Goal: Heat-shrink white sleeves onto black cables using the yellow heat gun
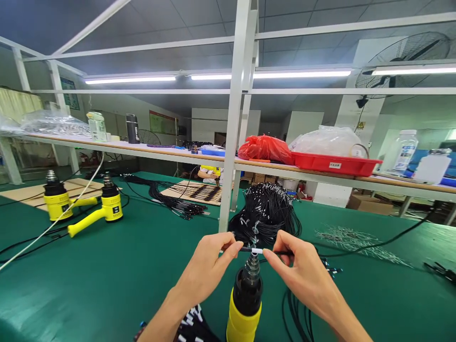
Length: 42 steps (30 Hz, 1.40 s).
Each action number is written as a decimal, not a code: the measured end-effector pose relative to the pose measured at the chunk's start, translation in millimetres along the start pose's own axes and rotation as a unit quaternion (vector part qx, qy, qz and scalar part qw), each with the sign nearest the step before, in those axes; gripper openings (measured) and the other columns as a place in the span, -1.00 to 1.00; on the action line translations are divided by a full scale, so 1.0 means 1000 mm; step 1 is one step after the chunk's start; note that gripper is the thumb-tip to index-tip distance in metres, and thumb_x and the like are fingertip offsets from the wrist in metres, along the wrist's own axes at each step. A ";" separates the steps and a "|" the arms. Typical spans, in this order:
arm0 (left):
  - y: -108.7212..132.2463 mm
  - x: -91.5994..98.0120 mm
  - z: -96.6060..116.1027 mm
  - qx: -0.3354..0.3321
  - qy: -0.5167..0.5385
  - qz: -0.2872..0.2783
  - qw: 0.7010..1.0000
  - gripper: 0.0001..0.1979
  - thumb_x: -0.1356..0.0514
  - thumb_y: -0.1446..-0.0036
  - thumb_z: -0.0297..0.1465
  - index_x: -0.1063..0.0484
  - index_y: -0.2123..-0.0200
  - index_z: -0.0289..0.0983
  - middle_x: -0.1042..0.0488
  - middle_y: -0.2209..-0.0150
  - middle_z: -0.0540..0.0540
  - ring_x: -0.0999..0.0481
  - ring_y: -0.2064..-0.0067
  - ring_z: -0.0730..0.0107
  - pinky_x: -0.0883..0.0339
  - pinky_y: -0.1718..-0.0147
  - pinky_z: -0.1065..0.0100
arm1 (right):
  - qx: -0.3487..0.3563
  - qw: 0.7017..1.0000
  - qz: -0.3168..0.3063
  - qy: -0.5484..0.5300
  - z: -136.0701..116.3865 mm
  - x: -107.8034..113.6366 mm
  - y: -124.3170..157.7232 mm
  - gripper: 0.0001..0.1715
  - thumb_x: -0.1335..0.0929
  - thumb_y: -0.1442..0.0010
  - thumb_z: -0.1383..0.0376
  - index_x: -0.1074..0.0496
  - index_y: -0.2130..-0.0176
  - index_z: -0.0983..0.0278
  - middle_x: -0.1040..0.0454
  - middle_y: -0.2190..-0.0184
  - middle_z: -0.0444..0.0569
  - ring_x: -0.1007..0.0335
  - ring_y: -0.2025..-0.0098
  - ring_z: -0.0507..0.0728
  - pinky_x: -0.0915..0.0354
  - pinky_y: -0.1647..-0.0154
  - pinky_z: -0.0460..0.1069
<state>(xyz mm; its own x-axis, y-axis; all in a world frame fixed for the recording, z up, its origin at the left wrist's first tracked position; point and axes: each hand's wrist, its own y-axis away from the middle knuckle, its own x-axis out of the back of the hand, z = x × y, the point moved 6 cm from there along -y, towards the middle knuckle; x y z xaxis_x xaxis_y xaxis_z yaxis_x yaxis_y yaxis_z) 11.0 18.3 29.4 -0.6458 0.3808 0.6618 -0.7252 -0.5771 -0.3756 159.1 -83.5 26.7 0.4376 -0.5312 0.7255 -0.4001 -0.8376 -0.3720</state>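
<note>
The person's left hand (208,266) grasps one side of a thin black cable (246,249) between thumb and curled fingers, and the right hand (304,273) pinches the other side, its thumb tip at the end of a short white sleeve (257,251). The sleeve sits on the cable in the gap between the two hands, right at the nozzle tip of an upright yellow heat gun (244,308); whether it touches the metal is unclear. Below the left forearm lies a bunch of white-tipped black cables (194,327), and more loose black cables (297,311) hang in loops beneath the right hand. Behind the hands, a large heap of black cables (267,209) rests on the green tabletop (171,270) beside a white post (233,118). A scatter of thin clear strands (359,242) lies to the right of the heap. Two more yellow heat guns, one (57,202) behind the other (112,205), stand nozzle-up at the far left.
</note>
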 end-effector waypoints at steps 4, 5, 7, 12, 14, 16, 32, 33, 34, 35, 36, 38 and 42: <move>-0.001 -0.001 -0.003 0.007 0.007 0.004 1.000 -0.57 0.04 -0.34 -0.15 -0.27 0.52 -0.25 -0.30 0.51 0.08 -0.24 0.42 0.42 -0.05 0.40 0.39 | -0.009 1.000 -0.005 0.005 0.003 -0.002 -0.002 -0.64 -0.26 -0.19 0.10 -0.07 0.50 0.19 -0.08 0.60 -0.25 0.02 0.53 0.02 0.04 0.52 -0.07; -0.001 -0.002 -0.003 0.011 0.008 0.003 1.000 -0.57 0.04 -0.33 -0.15 -0.27 0.52 -0.25 -0.30 0.51 0.08 -0.24 0.42 0.42 -0.05 0.40 0.39 | -0.012 1.000 -0.005 0.006 0.003 -0.002 -0.003 -0.64 -0.26 -0.19 0.10 -0.07 0.50 0.19 -0.08 0.60 -0.25 0.02 0.53 0.02 0.04 0.52 -0.07; 0.000 -0.003 -0.005 0.017 0.010 0.003 1.000 -0.58 0.03 -0.33 -0.15 -0.28 0.51 -0.25 -0.30 0.51 0.08 -0.24 0.41 0.43 -0.06 0.40 0.40 | -0.012 1.000 -0.004 0.008 0.005 -0.003 -0.003 -0.65 -0.26 -0.19 0.11 -0.07 0.50 0.19 -0.09 0.60 -0.24 0.00 0.53 0.02 0.03 0.51 -0.07; -0.003 -0.004 -0.007 0.019 0.018 0.009 1.000 -0.60 0.01 -0.32 -0.17 -0.29 0.51 -0.25 -0.31 0.50 0.07 -0.25 0.40 0.41 -0.07 0.39 0.40 | -0.007 1.000 -0.001 0.016 0.007 -0.007 -0.005 -0.66 -0.26 -0.19 0.11 -0.08 0.50 0.19 -0.13 0.60 -0.24 -0.03 0.54 0.02 0.03 0.51 -0.07; -0.004 -0.003 -0.008 0.020 0.021 0.012 0.999 -0.60 0.00 -0.31 -0.17 -0.28 0.51 -0.25 -0.32 0.50 0.07 -0.26 0.40 0.41 -0.08 0.39 0.40 | -0.008 1.000 -0.003 0.020 0.007 -0.008 -0.006 -0.66 -0.26 -0.20 0.11 -0.08 0.49 0.19 -0.13 0.61 -0.24 -0.04 0.54 0.03 0.02 0.50 -0.06; -0.005 -0.003 -0.010 0.020 0.024 0.014 0.999 -0.61 -0.01 -0.31 -0.17 -0.29 0.51 -0.25 -0.32 0.50 0.08 -0.27 0.40 0.41 -0.08 0.39 0.40 | -0.008 1.000 -0.002 0.023 0.007 -0.008 -0.006 -0.66 -0.25 -0.20 0.11 -0.08 0.49 0.19 -0.14 0.61 -0.23 -0.05 0.54 0.03 0.02 0.50 -0.06; -0.006 -0.001 -0.009 0.034 0.055 -0.002 0.998 -0.76 -0.10 -0.24 -0.24 -0.40 0.41 -0.23 -0.47 0.37 0.06 -0.41 0.26 0.35 -0.15 0.29 0.37 | 0.003 0.999 -0.033 -0.016 0.009 -0.007 -0.005 -0.70 -0.24 -0.25 0.13 -0.34 0.44 0.20 -0.34 0.53 -0.16 -0.16 0.48 0.07 -0.04 0.46 -0.05; -0.006 -0.001 -0.009 0.039 0.054 -0.001 0.998 -0.78 -0.12 -0.23 -0.25 -0.41 0.39 -0.22 -0.48 0.35 0.06 -0.42 0.24 0.34 -0.15 0.29 0.37 | 0.011 0.999 -0.042 -0.027 0.008 -0.006 -0.004 -0.68 -0.22 -0.27 0.13 -0.37 0.43 0.21 -0.35 0.52 -0.15 -0.16 0.47 0.07 -0.04 0.46 -0.05; -0.006 -0.001 -0.009 0.044 0.051 0.000 0.998 -0.79 -0.12 -0.23 -0.25 -0.41 0.38 -0.22 -0.48 0.34 0.05 -0.42 0.22 0.33 -0.15 0.30 0.38 | 0.018 0.998 -0.046 -0.037 0.007 -0.005 -0.004 -0.66 -0.21 -0.28 0.14 -0.38 0.43 0.21 -0.35 0.52 -0.15 -0.15 0.47 0.07 -0.03 0.46 -0.05; -0.006 -0.001 -0.009 0.046 0.049 0.002 0.998 -0.78 -0.11 -0.23 -0.23 -0.41 0.38 -0.22 -0.48 0.34 0.05 -0.42 0.22 0.33 -0.15 0.31 0.38 | 0.024 0.998 -0.047 -0.046 0.006 -0.004 -0.003 -0.66 -0.21 -0.29 0.15 -0.39 0.43 0.22 -0.34 0.52 -0.16 -0.14 0.48 0.06 -0.02 0.47 -0.05; -0.007 -0.001 -0.009 0.044 0.046 0.002 0.998 -0.75 -0.09 -0.25 -0.21 -0.40 0.38 -0.22 -0.48 0.35 0.04 -0.41 0.23 0.33 -0.14 0.33 0.39 | 0.029 0.997 -0.046 -0.054 0.006 -0.004 -0.002 -0.66 -0.21 -0.29 0.15 -0.39 0.43 0.22 -0.33 0.53 -0.16 -0.12 0.49 0.06 -0.02 0.48 -0.05; -0.007 -0.003 -0.010 0.036 0.032 -0.001 0.999 -0.63 -0.01 -0.29 -0.14 -0.38 0.44 -0.23 -0.45 0.42 0.04 -0.40 0.32 0.35 -0.12 0.39 0.39 | 0.037 0.996 -0.043 -0.068 0.004 -0.003 -0.002 -0.67 -0.22 -0.29 0.17 -0.40 0.44 0.23 -0.31 0.54 -0.17 -0.10 0.49 0.05 -0.01 0.49 -0.06; -0.008 -0.008 -0.013 0.022 -0.006 -0.005 1.000 -0.47 0.13 -0.35 -0.12 -0.34 0.56 -0.24 -0.37 0.57 0.04 -0.33 0.47 0.40 -0.09 0.43 0.39 | 0.045 0.995 -0.028 -0.086 0.001 -0.002 -0.004 -0.69 -0.25 -0.27 0.21 -0.42 0.45 0.24 -0.35 0.53 -0.16 -0.15 0.48 0.05 -0.04 0.48 -0.06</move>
<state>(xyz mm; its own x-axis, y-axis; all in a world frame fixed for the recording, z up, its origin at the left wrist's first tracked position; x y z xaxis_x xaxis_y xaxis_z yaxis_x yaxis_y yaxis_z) 18.7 29.7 19.0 -0.6358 0.3771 0.6735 -0.7194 -0.6056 -0.3401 160.7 -79.0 25.6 0.5913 -0.4903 0.6403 -0.3008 -0.8708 -0.3890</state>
